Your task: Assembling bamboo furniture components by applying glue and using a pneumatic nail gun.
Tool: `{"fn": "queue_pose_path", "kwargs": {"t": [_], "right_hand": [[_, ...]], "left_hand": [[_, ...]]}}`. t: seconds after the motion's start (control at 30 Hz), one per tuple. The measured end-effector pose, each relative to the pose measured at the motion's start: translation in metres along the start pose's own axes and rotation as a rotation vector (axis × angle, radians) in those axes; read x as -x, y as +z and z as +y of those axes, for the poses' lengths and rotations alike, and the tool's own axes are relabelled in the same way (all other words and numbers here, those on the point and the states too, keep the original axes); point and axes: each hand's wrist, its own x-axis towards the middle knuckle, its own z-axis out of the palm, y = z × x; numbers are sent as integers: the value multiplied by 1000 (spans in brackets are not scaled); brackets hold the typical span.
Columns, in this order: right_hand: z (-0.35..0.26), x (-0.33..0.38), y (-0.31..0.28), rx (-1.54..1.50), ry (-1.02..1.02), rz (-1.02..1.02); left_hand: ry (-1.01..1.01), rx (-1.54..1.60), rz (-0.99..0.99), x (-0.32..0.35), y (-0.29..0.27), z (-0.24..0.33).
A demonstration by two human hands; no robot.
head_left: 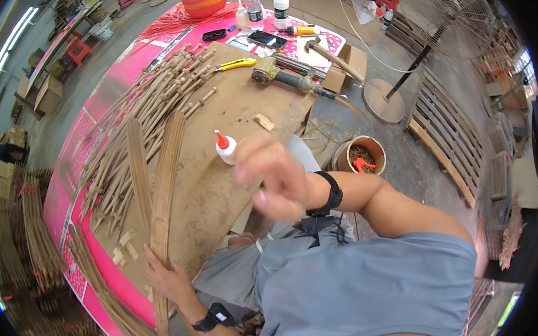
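Cluttered workshop around a brown-and-pink tabletop (205,191), with a grey metal pedestal fan (450,16) at upper right of the frame. At lower left, left hand (166,280) with grip closed on a long flat brown wooden slat (168,175), slanting up toward left of centre; second flat brown slat (136,158) beside it, forming a narrow V. Near centre, right hand (274,175) raised and blurred, fingers curled; cannot tell whether anything is in that grip. Just left, upright white plastic bottle with red nozzle (225,153). Upper left of centre, heaped thin brown wooden sticks with knobbed ends (152,107).
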Motion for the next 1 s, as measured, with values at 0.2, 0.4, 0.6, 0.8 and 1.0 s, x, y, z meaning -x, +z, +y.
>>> {"fn": "queue_pose_path", "kwargs": {"t": [0.2,0.4,0.6,0.8,1.0], "right_hand": [[105,122,-13,630,525,-129],[158,128,13,498,804,-206],[138,146,7,301,622,-526],[129,141,9,191,362,-612],[127,145,5,213,355,-594]], "left_hand": [[-53,-77,-118,-9,2,-28],[111,-120,-87,-37,23,-39],[229,-75,-203,-65,44,-18],[498,-17,-199,-95,76,47],[569,86,-355,-101,131,95]]}}
